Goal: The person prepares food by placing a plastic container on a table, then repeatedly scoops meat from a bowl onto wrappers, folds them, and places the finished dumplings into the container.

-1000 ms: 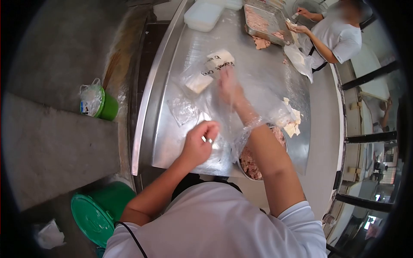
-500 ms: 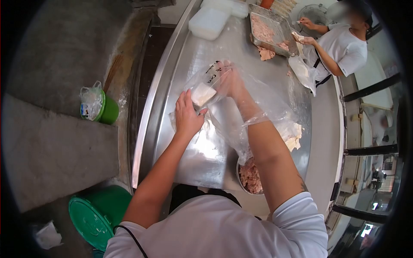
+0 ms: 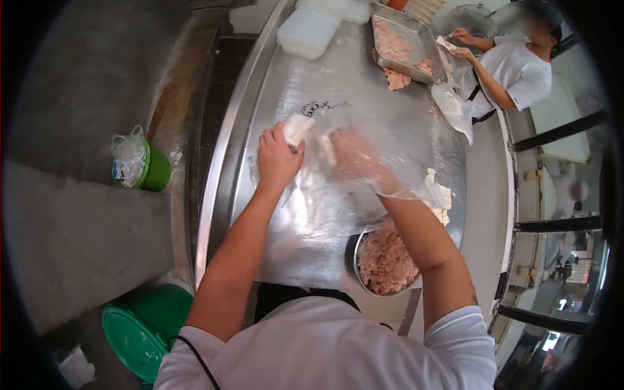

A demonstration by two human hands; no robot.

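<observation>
A large clear plastic bag (image 3: 390,175) with black handwriting lies over the steel table between my hands. My left hand (image 3: 278,156) is closed on a pale, block-like bundle (image 3: 298,129) at the bag's left side. Inside the bag, my right hand (image 3: 354,153) is smeared by motion, its wrist at the bag's mouth. A second pale piece (image 3: 326,149) shows beside its fingers; whether they grip it, I cannot tell. Below my right forearm stands a round metal bowl of ground meat (image 3: 388,259), partly overlapped by the arm.
Pale wrapper-like sheets (image 3: 442,200) lie at the table's right. Farther up are a metal tray (image 3: 422,73) with meat mixture and translucent containers (image 3: 311,32). A co-worker (image 3: 504,71) handles a pale piece at the right edge. Green buckets (image 3: 155,166) stand on the floor at left.
My right hand has drawn back toward me inside the bag. My left hand has tipped the pale bundle up and moved slightly away from me. More of the meat bowl shows.
</observation>
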